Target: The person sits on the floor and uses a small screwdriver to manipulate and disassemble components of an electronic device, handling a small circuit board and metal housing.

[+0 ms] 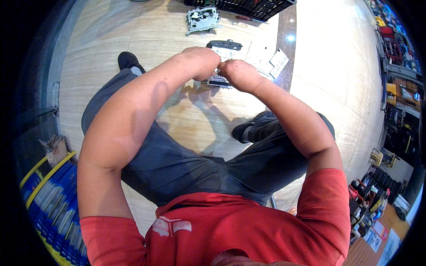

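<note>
On the floor in front of me lies an electronic unit [225,53] with a pale metal body and a black front panel along its far edge. My left hand [202,62] is over its left side, fingers curled in. From the right, my right hand [241,74] reaches over the unit with fingers closed, its fingertips meeting those of the left. Whatever lies between the fingertips is hidden by the hands. The unit's near edge shows below them, with a dark strip across it. A flat pale metal plate [278,63] rests to the right of the unit.
Farther off sits a silvery metal mechanism [203,20], near a black plastic crate [255,8]. A screwdriver [251,19] lies by the crate. My shoes flank the work area. A yellow-framed rack [55,208] stands at left; assorted tools [370,195] crowd the right side.
</note>
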`<state>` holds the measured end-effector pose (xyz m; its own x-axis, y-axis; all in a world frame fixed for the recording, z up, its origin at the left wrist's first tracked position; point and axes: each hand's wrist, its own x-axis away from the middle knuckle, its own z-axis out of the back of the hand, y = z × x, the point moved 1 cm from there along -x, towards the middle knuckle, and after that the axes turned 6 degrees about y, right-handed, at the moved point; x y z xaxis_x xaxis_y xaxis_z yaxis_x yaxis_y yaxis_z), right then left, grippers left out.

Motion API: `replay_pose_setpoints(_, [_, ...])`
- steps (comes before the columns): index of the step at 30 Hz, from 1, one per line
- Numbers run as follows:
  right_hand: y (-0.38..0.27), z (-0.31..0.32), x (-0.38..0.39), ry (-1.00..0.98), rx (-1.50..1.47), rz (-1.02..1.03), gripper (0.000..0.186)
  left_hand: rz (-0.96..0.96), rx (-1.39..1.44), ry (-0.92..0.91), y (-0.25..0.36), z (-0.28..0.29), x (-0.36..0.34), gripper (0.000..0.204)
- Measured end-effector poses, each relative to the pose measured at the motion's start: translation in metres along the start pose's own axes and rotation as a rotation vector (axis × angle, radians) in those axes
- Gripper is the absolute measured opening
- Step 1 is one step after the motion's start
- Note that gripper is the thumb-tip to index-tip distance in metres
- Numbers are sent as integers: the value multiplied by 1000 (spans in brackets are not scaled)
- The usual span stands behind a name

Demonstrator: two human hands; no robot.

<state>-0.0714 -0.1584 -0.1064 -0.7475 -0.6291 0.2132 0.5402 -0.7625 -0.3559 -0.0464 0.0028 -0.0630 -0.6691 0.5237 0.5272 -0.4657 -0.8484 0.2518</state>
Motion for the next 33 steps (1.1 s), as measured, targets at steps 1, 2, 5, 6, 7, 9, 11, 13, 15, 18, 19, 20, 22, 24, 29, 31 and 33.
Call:
replay_pose_setpoints(1, [-1, 0, 0, -1, -1, 2, 15, 2, 1, -1, 0, -1, 0, 24])
replay_pose_setpoints(2, [-2, 0, 0, -7, 11, -1, 16, -1, -8, 3, -1, -1, 1, 24])
replay_pose_setpoints(5, [-2, 3, 0, -3, 34, 7, 16, -8, -17, 10, 0, 0, 0, 23])
replay_pose_setpoints(6, [-1, 3, 1, 7, 43, 18, 17, -10, -18, 12, 0, 0, 0, 23])
replay_pose_setpoints(7, [0, 1, 1, 8, 44, 18, 17, -11, -18, 12, 0, 0, 0, 23])
replay_pose_setpoints(9, [-1, -1, 0, 2, 20, 20, 18, -24, -27, 0, -1, 0, -1, 22])
replay_pose_setpoints(11, [-3, 1, 1, -24, 12, 29, 18, -20, -27, -2, -3, -2, -2, 23])
replay_pose_setpoints(13, [-4, 3, 2, -49, 5, 33, 19, -19, -28, -3, -2, -3, -2, 23])
replay_pose_setpoints(15, [-5, 3, 2, -67, 27, 33, 18, -12, -28, 9, -1, -3, -1, 23])
replay_pose_setpoints(18, [-3, 1, 2, -39, 33, 21, 18, -13, -16, 14, -1, -1, 0, 23])
replay_pose_setpoints(19, [-1, 0, 2, -39, 34, 20, 18, -14, -16, 15, 0, 0, 0, 23])
replay_pose_setpoints(20, [1, -1, 1, -35, 49, 26, 17, -17, -20, 18, 0, 1, 1, 23])
replay_pose_setpoints(22, [2, -2, 1, -31, 64, 34, 17, -18, -24, 20, -1, 0, 0, 23])
replay_pose_setpoints(24, [0, -1, 0, -37, 67, 17, 16, -42, -3, -10, -3, -1, 0, 29])
replay_pose_setpoints(29, [0, -1, 0, -64, 74, 2, 17, -33, -6, -8, -3, -2, -1, 29])
replay_pose_setpoints(31, [2, -2, 0, -51, 69, 15, 17, -36, -6, -10, -3, -3, -2, 29])
replay_pose_setpoints(33, [1, -1, 0, -36, 78, 64, 19, -42, -24, -17, -3, -2, -1, 29])
